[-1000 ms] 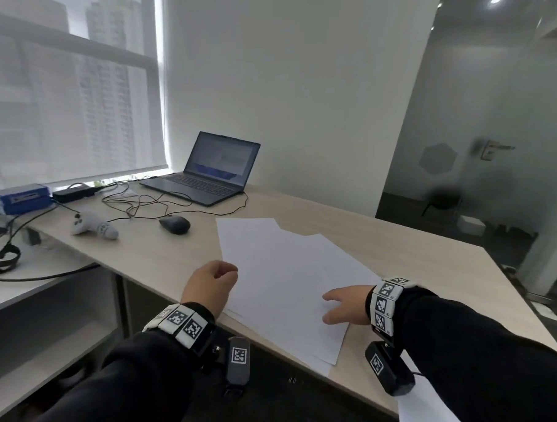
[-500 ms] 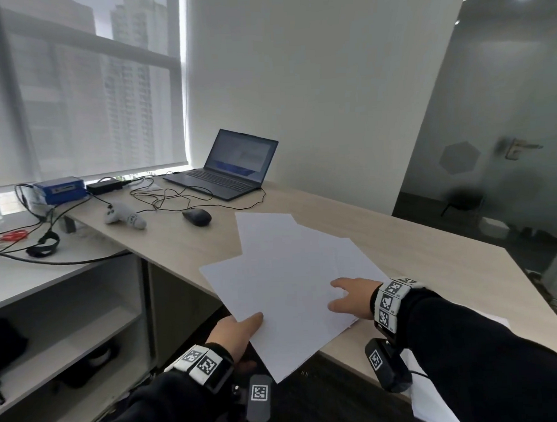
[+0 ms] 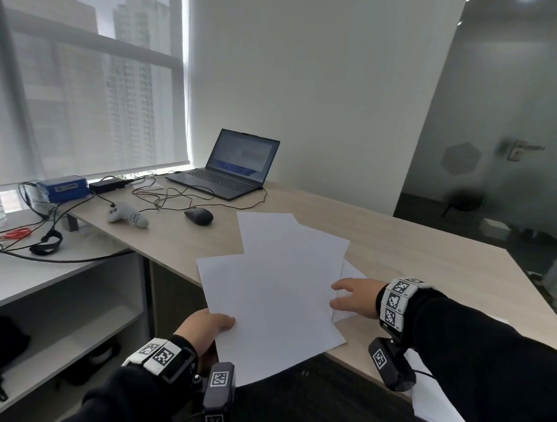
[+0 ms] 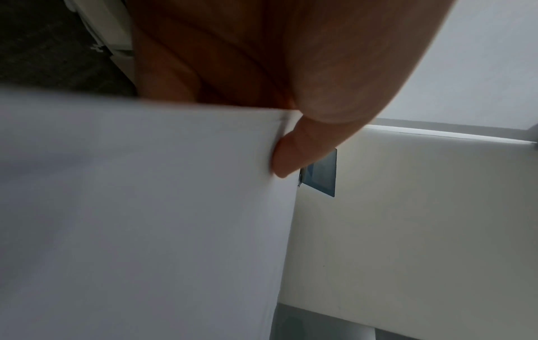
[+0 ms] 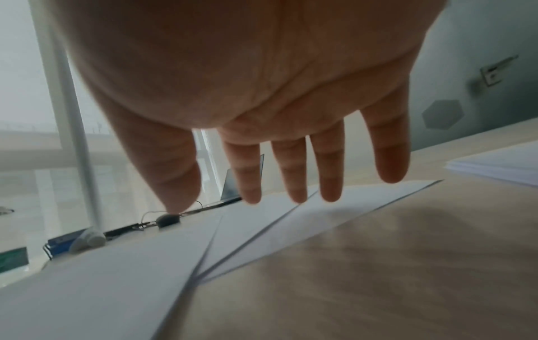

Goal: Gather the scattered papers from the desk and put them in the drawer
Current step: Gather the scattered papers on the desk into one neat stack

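Several white papers (image 3: 274,290) lie fanned across the near part of the wooden desk (image 3: 432,261), their near ends hanging over its front edge. My left hand (image 3: 208,325) pinches the left edge of the top sheet (image 4: 145,207), thumb on top and fingers beneath. My right hand (image 3: 354,298) hovers over the right side of the papers (image 5: 262,230) with straight, spread fingers (image 5: 329,174); whether they touch the sheets I cannot tell. Another stack of paper (image 5: 500,165) lies further right on the desk. No drawer is in view.
At the back of the desk stand an open laptop (image 3: 233,165), a black mouse (image 3: 199,216), a white controller (image 3: 127,215) and tangled cables (image 3: 174,196). A lower white shelf unit (image 3: 34,272) at left carries a blue box (image 3: 62,187), cords and a bottle. A glass door (image 3: 507,137) is at right.
My left hand dropped from above the desk to the papers' left edge and took hold of the top sheet, pulling it leftward over the desk edge. The right hand stayed over the papers.
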A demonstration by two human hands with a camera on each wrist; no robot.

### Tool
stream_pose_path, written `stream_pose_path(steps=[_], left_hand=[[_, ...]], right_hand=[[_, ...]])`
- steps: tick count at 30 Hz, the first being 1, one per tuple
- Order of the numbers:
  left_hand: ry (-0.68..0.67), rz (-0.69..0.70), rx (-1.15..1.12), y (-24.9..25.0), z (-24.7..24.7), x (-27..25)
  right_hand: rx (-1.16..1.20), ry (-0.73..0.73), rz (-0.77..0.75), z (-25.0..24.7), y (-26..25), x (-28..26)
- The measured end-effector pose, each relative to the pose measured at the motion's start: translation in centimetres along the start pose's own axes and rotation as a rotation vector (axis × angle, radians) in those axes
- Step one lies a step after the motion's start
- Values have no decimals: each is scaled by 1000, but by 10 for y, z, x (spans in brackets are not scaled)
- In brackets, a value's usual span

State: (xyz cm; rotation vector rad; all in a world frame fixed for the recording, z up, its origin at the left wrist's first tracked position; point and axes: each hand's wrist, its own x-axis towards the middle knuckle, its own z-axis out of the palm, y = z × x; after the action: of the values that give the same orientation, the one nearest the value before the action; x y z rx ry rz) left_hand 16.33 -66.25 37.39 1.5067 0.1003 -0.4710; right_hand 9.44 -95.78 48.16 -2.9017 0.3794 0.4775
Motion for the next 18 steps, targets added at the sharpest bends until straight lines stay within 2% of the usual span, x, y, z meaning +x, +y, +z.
stream_pose_path(steps=[7,12,18], left_hand=[[54,115,68,1,-9,8],[69,100,62,7,0,-6],[-21,48,44,5,2,-11]], right_hand=[[-113,-29,51,8,-1,3],[29,11,10,2,1,5],[-69,-35,71,11,0,6]])
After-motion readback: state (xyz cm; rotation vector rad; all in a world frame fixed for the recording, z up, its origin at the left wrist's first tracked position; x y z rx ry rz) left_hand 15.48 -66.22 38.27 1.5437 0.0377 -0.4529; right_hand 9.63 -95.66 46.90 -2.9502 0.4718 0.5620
